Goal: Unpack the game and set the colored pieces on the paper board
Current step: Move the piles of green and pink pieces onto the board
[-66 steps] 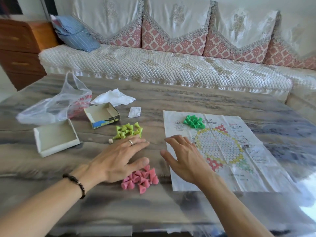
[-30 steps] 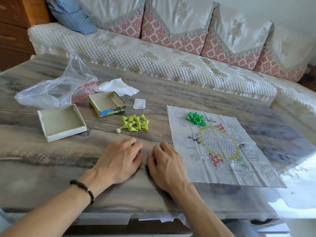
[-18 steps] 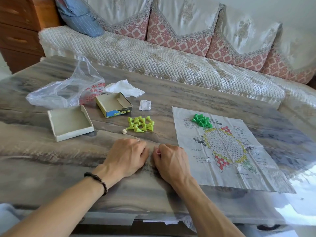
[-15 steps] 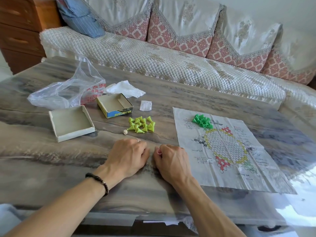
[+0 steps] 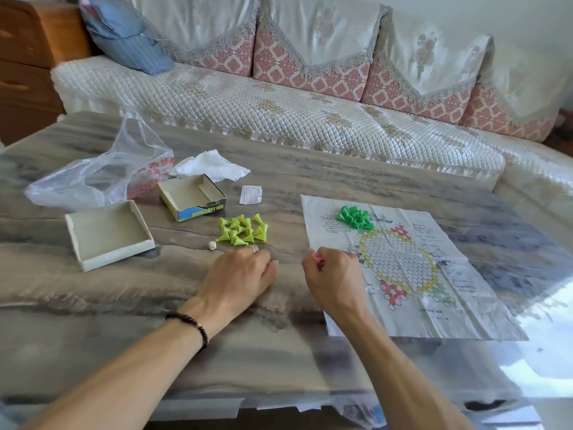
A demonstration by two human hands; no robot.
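Note:
The paper board lies flat on the table's right half, printed with a hexagon grid and red, yellow and green corners. A heap of dark green pieces sits on its top left part. Lime green pieces are heaped on the bare table left of the board, with a small white die beside them. My right hand is a fist at the board's left edge, gripping pink pieces that peek out by the thumb. My left hand rests palm down with curled fingers; what lies under it is hidden.
An open grey box tray and the blue-sided box half stand at the left. Behind them lie a clear plastic bag, a white tissue and a paper slip. A sofa runs along the far edge.
Both hands closed over the pink heap on the table. My right hand has since lifted away to the right with pink pieces, up to the board's edge. No pink pieces remain visible on the table.

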